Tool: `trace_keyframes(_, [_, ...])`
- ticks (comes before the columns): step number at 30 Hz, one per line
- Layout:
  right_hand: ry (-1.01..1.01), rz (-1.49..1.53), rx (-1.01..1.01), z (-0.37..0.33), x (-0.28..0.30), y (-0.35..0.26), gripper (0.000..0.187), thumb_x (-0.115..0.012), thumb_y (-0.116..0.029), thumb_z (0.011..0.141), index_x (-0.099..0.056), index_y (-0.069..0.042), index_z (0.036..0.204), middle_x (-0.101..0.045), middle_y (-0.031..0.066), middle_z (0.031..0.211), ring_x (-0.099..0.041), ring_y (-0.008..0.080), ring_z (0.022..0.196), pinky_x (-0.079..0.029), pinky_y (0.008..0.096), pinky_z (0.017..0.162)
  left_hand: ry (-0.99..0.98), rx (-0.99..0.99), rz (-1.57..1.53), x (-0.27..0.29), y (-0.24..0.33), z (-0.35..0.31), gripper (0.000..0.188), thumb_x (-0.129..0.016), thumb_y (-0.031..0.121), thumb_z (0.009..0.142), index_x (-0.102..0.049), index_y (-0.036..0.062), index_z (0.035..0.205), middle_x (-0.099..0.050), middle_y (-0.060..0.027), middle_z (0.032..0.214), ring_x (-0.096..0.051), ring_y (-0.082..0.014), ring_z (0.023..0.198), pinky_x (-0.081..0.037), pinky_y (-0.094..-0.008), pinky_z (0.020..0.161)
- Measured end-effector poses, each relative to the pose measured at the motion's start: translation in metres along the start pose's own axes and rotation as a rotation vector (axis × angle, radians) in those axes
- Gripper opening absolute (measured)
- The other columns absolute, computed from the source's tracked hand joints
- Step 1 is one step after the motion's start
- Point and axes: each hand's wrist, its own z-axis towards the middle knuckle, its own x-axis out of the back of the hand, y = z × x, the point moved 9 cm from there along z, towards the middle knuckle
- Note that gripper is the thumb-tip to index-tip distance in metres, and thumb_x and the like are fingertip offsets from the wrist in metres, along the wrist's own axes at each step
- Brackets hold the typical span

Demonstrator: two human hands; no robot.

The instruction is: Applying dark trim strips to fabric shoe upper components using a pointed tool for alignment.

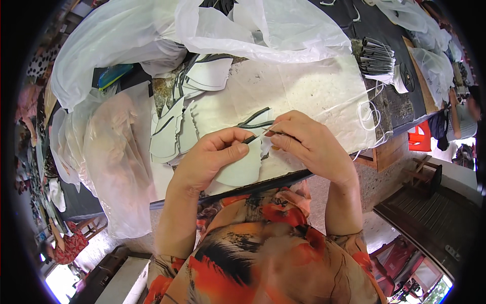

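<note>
Near the table's front edge, my left hand (217,154) pinches a white flat piece (242,171) with a notched side and a dark strip at its top, between thumb and fingers. Close against it, my right hand (309,142) is closed on a thin, dark, pointed tool (281,133), its tip by the piece's upper corner. My fingers cover most of the tool, so its exact kind is hidden. Just beyond my fingers lies another white piece with dark trim (255,117). To the left, a heap of similar white pieces (169,134) overlaps on the table.
More trimmed white pieces (208,73) lie farther back, below large translucent plastic bags (119,35). Another plastic bag (119,162) hangs over the left front edge. At the right are a bundle of dark-edged pieces (377,60), a dark spool (405,77) and loose white cord (368,115).
</note>
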Motion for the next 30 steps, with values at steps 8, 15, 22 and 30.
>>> trace_keyframes(8, [-0.034,0.137,-0.128,0.0,-0.008,0.007,0.031,-0.055,-0.029,0.105,-0.072,-0.004,0.111,-0.068,0.016,0.103,-0.066,0.0321,0.094,-0.052,0.0396,0.085,0.006,-0.048,-0.006,-0.008,-0.002,-0.001,0.034,-0.064,0.006,0.102,-0.064,0.0014,0.136,-0.07,-0.0007,0.114,-0.065,-0.0075,0.099,-0.054,-0.0237,0.087])
trace_keyframes(15, [-0.003,0.427,-0.248,-0.002,-0.017,0.02,0.041,-0.046,-0.03,0.114,-0.071,0.002,0.105,-0.064,0.0048,0.091,-0.056,0.0132,0.086,-0.047,0.0295,0.082,0.021,-0.124,0.081,-0.011,-0.001,0.002,0.031,-0.061,0.011,0.106,-0.065,0.0053,0.136,-0.064,0.0036,0.106,-0.059,-0.0043,0.094,-0.05,-0.0216,0.084])
trace_keyframes(22, [-0.013,0.524,-0.282,0.0,-0.025,0.025,0.04,-0.047,-0.032,0.113,-0.07,-0.001,0.102,-0.064,0.0013,0.093,-0.053,0.01,0.086,-0.046,0.0267,0.081,0.036,-0.182,0.132,-0.01,0.001,0.003,0.031,-0.062,0.011,0.106,-0.065,0.0065,0.136,-0.059,0.0063,0.098,-0.052,-0.0037,0.087,-0.045,-0.0201,0.081])
trace_keyframes(30, [0.071,0.615,-0.371,0.0,-0.02,0.02,0.028,-0.068,-0.031,0.101,-0.07,-0.003,0.102,-0.062,-0.0036,0.088,-0.052,0.0049,0.08,-0.042,0.0211,0.073,0.064,-0.278,0.222,-0.01,0.014,-0.006,0.043,-0.067,0.007,0.101,-0.06,0.009,0.144,-0.047,0.01,0.084,-0.045,-0.0009,0.077,-0.038,-0.0182,0.07])
